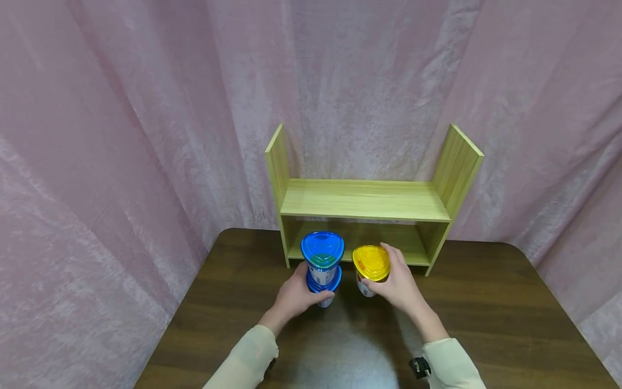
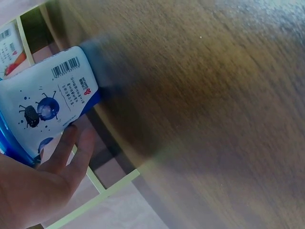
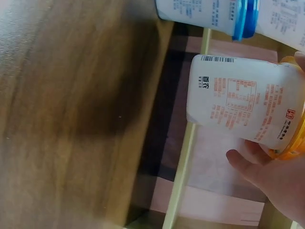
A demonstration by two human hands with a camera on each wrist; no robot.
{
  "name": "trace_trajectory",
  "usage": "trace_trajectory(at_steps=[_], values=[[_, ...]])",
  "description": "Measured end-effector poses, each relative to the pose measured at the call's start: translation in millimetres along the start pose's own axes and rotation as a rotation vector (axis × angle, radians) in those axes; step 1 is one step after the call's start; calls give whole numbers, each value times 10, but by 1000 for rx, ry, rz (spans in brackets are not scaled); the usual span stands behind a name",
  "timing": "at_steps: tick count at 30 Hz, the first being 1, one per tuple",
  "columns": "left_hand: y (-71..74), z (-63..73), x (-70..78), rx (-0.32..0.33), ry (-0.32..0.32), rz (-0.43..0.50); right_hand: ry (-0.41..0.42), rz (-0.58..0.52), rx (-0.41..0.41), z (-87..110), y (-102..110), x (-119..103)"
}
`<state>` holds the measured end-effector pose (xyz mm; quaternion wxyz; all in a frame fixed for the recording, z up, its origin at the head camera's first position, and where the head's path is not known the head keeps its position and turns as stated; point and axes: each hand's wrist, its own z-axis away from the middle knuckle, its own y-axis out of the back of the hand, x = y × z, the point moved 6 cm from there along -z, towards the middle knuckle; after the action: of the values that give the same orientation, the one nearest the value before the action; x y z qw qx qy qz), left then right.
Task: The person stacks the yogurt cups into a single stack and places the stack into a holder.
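Two white yogurt cups with blue lids stand stacked, the upper cup (image 1: 323,249) on the lid of the lower cup (image 2: 52,93). My left hand (image 1: 297,294) holds the lower one from the left side, thumb in front. Blueberries and a barcode are printed on that cup's wall. A third yogurt cup (image 3: 243,98), with a yellow lid, is gripped near its rim by my right hand (image 1: 400,285). It is to the right of the stack, with a small gap between them. The cups appear raised over the tabletop, in front of the shelf.
Behind the cups stands a light wooden two-tier shelf (image 1: 364,200) with upright side panels (image 1: 454,170). It rests at the back of a dark wooden table (image 1: 486,302). A pink curtain (image 1: 146,135) hangs behind and at both sides.
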<state>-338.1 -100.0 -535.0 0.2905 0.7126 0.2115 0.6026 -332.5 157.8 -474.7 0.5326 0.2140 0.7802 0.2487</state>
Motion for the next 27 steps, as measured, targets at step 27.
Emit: trace_trajectory(at_steps=[27], values=[[27,10,17,-2,0,-9,23,0,57,-170,273,-391]])
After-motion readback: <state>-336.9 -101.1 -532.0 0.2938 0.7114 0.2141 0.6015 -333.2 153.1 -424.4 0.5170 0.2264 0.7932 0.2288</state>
